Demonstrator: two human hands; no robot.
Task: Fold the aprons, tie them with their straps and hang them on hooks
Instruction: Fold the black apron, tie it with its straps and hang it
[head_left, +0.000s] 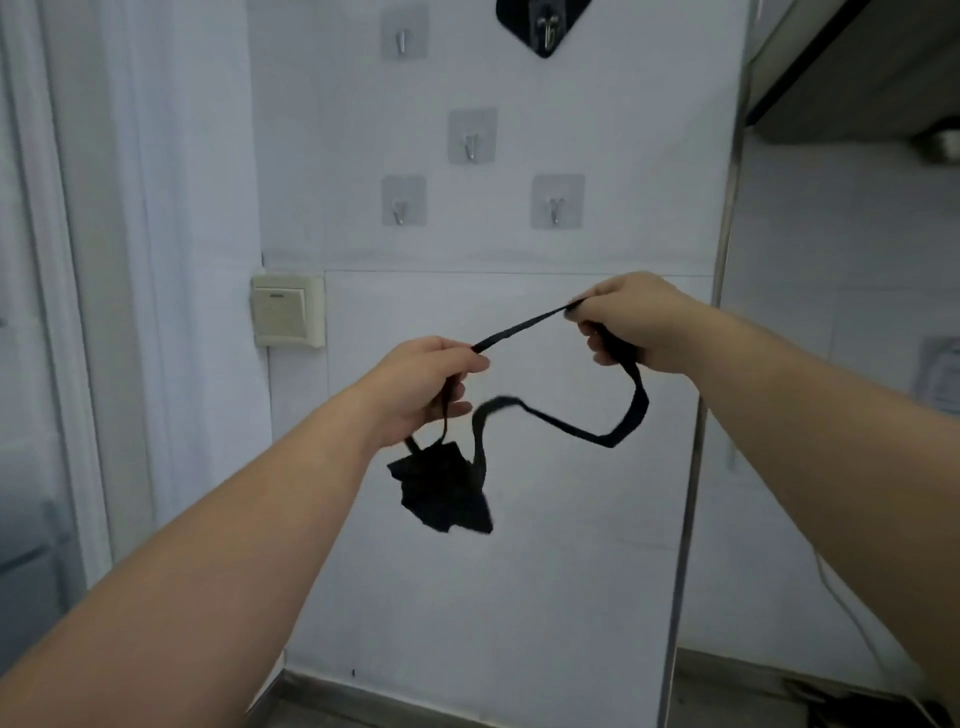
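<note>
Folding and tying are looking finished: the apron (441, 488) is dangling as a tight bundle below the left hand (421, 384), which is pinching its strap (519, 328) taut with the right hand (623, 322). Hanging it on a hook (470, 145) above is yet to come.

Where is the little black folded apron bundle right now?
In the head view's centre, the black apron bundle dangles from its strap just below the left hand, before the white wall.

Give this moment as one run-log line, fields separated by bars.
left hand: grips black fabric strap | right hand: grips same strap | folded black apron bundle: hangs below left hand | clear adhesive wall hooks: bare
</note>
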